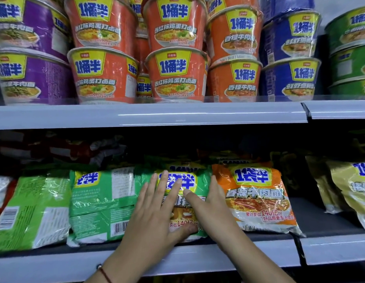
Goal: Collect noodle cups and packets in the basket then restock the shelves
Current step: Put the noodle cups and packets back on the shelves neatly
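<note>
Hands are pressing a green noodle packet [200,186] lying on the lower shelf [198,256]: my left hand [157,211] is lying flat on it, my right hand [210,203] is gripping its edge beside an orange noodle packet [259,199]. Noodle cups [177,74] are filling the upper shelf [148,115].

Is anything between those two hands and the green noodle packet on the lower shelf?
Nothing visible: the left hand lies flat on the green noodle packet and the right hand touches its right edge.
</note>
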`<action>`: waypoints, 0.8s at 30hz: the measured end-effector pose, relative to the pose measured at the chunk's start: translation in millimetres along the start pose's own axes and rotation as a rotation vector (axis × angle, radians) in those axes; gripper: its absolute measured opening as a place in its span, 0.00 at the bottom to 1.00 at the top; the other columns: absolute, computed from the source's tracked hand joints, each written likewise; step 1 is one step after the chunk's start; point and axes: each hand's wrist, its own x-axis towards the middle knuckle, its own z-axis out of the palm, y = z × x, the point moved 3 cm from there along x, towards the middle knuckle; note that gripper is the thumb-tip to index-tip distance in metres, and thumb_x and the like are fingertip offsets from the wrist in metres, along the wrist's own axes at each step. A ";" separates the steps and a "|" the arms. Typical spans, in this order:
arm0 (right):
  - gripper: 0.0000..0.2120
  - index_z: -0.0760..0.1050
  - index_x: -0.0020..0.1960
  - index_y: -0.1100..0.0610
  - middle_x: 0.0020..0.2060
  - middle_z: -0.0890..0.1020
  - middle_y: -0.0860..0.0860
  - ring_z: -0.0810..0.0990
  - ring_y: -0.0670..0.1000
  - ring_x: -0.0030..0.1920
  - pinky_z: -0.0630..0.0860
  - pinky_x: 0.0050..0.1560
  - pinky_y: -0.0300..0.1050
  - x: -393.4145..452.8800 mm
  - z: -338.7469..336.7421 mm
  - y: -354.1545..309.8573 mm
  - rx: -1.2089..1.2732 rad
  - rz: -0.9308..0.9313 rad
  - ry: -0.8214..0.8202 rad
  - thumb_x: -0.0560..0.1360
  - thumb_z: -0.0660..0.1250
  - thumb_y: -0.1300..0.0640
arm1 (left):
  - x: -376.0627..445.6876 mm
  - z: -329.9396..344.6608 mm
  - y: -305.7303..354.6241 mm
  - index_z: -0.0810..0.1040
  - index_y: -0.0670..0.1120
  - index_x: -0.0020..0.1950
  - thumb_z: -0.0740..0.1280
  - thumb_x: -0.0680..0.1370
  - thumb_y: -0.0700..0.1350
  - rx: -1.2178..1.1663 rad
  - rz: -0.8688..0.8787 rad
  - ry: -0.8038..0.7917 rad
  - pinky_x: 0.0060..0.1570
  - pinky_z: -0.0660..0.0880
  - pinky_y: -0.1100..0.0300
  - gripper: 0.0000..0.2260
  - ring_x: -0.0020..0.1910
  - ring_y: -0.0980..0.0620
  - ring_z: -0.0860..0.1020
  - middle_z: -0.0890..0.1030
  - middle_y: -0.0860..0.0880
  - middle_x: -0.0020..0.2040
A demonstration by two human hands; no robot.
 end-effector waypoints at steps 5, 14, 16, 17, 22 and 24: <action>0.40 0.49 0.80 0.52 0.78 0.53 0.44 0.55 0.47 0.77 0.60 0.71 0.45 7.2 6.3 2.5 -0.065 -0.073 0.136 0.77 0.62 0.38 | -2.6 -1.8 -3.1 0.53 0.52 0.80 0.53 0.75 0.74 0.056 0.054 0.002 0.74 0.46 0.49 0.40 0.80 0.45 0.47 0.49 0.46 0.81; 0.39 0.51 0.80 0.47 0.77 0.57 0.41 0.58 0.40 0.74 0.56 0.66 0.34 0.7 -7.1 11.4 -0.154 -0.185 0.072 0.76 0.66 0.40 | 3.1 7.4 6.9 0.52 0.53 0.81 0.52 0.76 0.73 0.020 0.046 0.001 0.74 0.47 0.47 0.39 0.80 0.44 0.48 0.47 0.46 0.81; 0.42 0.48 0.80 0.47 0.78 0.54 0.42 0.55 0.41 0.75 0.55 0.65 0.34 1.5 -11.0 11.0 -0.142 -0.171 0.028 0.75 0.66 0.39 | 4.2 8.3 6.6 0.50 0.54 0.81 0.50 0.76 0.73 0.007 0.040 -0.008 0.74 0.44 0.48 0.38 0.80 0.46 0.45 0.44 0.48 0.81; 0.42 0.46 0.80 0.47 0.78 0.53 0.42 0.54 0.41 0.76 0.55 0.65 0.34 1.2 -12.3 9.6 -0.118 -0.163 0.020 0.75 0.66 0.39 | 4.2 8.3 6.0 0.49 0.55 0.81 0.49 0.76 0.74 0.001 0.037 -0.008 0.74 0.43 0.48 0.38 0.80 0.47 0.43 0.42 0.49 0.81; 0.41 0.45 0.80 0.47 0.79 0.47 0.43 0.49 0.43 0.78 0.52 0.66 0.37 -0.6 3.0 -2.8 -0.080 -0.208 0.083 0.76 0.61 0.35 | 6.9 4.0 8.1 0.48 0.55 0.80 0.44 0.75 0.75 -0.023 -0.012 -0.030 0.75 0.40 0.48 0.39 0.79 0.48 0.39 0.41 0.48 0.81; 0.41 0.47 0.80 0.50 0.79 0.51 0.46 0.52 0.45 0.77 0.53 0.66 0.37 1.6 8.5 -5.2 -0.105 -0.217 0.122 0.77 0.62 0.36 | 7.5 2.9 6.7 0.44 0.57 0.80 0.39 0.72 0.76 -0.046 -0.025 -0.029 0.75 0.36 0.50 0.41 0.78 0.50 0.34 0.35 0.51 0.79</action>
